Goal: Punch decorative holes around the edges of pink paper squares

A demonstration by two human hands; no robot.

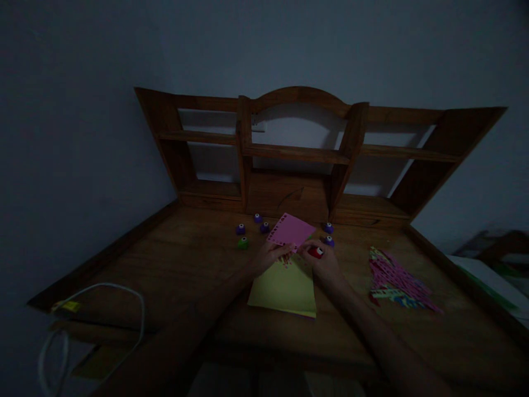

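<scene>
A pink sheet of paper [295, 227] is tilted above the desk, with a row of punched shapes along its left edge and some along its lower edge. My left hand [264, 259] pinches the sheet's lower left part. In my right hand [326, 267] is a small red craft punch [316, 252] at the sheet's lower right edge; whether the paper sits in its slot is hidden. Beneath both hands lies a stack of yellow paper [284, 291]. Small punched-out bits [286, 260] are scattered on its top part.
Left of the sheet stand a green punch [243, 242] and several purple punches [240, 229]; two purple ones [329, 241] are on its right. A pile of coloured paper strips [397, 281] lies farther right. A wooden shelf [295, 153] backs the desk. A white cable [142, 309] loops at left.
</scene>
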